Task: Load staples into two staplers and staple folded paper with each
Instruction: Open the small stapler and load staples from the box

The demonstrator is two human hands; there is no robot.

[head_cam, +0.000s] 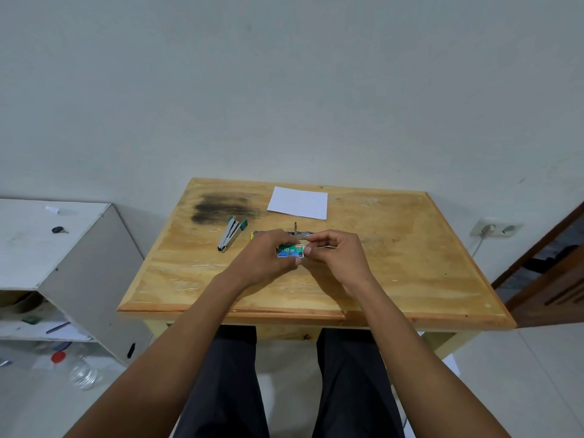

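Both hands meet over the middle of the wooden tabletop. The left hand is closed around a small green staple box, holding it just above the surface. The right hand pinches at the box's right end with thumb and fingertips curled in. Just behind the hands a yellow stapler lies opened out, partly hidden, one metal part standing upright. A green stapler, also opened, lies toward the left edge, beside a dark stain. A folded white paper lies flat near the far edge, well apart from the hands. A white cabinet stands left of the table.
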